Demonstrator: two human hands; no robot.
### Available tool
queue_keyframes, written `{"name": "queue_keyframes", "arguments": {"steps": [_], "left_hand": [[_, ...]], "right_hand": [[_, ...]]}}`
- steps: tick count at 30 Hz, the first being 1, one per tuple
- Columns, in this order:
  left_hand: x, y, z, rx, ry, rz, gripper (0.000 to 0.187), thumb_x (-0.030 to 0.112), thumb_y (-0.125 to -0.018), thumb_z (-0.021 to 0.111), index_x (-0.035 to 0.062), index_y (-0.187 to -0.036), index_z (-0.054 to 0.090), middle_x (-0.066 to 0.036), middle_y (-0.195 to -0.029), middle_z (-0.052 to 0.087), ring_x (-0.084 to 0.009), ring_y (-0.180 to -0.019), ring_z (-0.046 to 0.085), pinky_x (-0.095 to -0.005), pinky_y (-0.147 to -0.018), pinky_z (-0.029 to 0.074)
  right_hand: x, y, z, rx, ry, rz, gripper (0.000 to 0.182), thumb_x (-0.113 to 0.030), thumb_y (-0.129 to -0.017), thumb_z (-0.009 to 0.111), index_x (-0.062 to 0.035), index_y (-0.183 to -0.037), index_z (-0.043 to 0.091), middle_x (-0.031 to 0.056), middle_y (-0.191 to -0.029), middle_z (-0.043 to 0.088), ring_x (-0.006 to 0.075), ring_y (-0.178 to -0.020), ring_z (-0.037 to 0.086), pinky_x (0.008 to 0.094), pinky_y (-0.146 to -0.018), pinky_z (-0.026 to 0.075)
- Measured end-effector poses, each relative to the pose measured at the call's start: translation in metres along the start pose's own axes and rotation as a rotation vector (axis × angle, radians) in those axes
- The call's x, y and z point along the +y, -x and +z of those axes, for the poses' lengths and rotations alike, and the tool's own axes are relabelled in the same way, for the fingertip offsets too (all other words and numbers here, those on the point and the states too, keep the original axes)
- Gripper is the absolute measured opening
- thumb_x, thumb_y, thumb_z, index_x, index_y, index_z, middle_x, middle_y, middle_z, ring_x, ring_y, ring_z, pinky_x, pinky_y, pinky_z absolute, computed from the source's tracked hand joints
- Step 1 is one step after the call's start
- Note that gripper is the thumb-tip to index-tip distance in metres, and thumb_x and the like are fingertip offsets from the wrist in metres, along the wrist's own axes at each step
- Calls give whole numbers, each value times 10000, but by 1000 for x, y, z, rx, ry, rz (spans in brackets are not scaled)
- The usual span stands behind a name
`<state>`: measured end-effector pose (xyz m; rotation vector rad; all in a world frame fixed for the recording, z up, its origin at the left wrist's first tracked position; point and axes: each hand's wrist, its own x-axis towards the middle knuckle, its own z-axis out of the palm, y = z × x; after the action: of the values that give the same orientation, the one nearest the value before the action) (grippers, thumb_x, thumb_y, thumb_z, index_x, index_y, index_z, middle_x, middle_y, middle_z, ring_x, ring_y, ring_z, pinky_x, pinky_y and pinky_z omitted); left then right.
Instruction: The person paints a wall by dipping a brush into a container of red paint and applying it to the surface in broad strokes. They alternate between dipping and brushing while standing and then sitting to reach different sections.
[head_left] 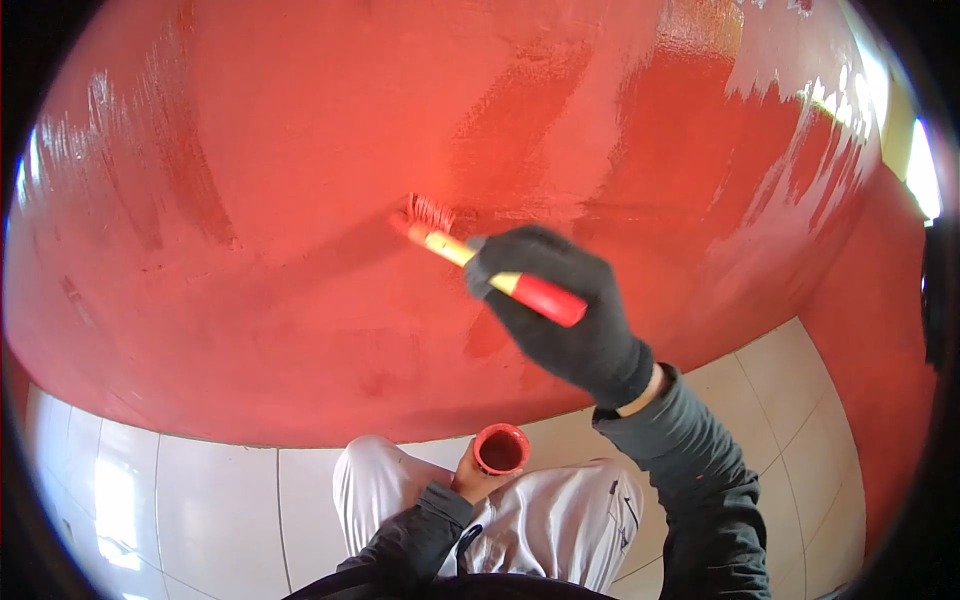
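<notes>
My right hand [560,290], in a dark glove, grips a paintbrush [450,247] with a yellow and red handle. The brush's red-coated bristles touch the red wall [330,200] near the middle of the view. Wet, darker red strokes show on the wall to the right of the bristles and above them. Low in the view, my bare left hand [478,482] is wrapped round a small red cup [502,449] above my lap. The cup is upright, with dark red paint inside.
Pale floor tiles [215,500] run along the foot of the wall. My legs in light trousers [560,520] are bent close to it. Another red wall [875,340] stands at the right, with a bright opening [922,170] at the far right edge.
</notes>
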<state>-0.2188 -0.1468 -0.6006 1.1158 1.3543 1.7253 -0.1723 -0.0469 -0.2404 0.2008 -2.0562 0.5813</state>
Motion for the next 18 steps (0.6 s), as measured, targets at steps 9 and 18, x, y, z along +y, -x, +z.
{"name": "queue_keyframes", "arguments": {"steps": [9, 18], "left_hand": [[5, 5, 2, 24, -77, -3, 742, 168, -620, 861, 46, -1230, 457, -86, -1191, 545, -187, -1104, 532, -332, -948, 445], [32, 15, -5, 33, -145, -41, 776, 226, -615, 869, 39, -1236, 445, -82, -1198, 542, -181, -1106, 526, -333, -946, 444]], "right_hand": [[28, -21, -30, 223, 358, -223, 313, 17, -777, 631, -62, -1080, 620, 127, -989, 632, 265, -893, 625, 330, -792, 494], [-8, -87, -96, 410, 366, -237, 187, 3, -802, 636, -9, -989, 628, 132, -944, 633, 248, -848, 632, 326, -751, 497]]}}
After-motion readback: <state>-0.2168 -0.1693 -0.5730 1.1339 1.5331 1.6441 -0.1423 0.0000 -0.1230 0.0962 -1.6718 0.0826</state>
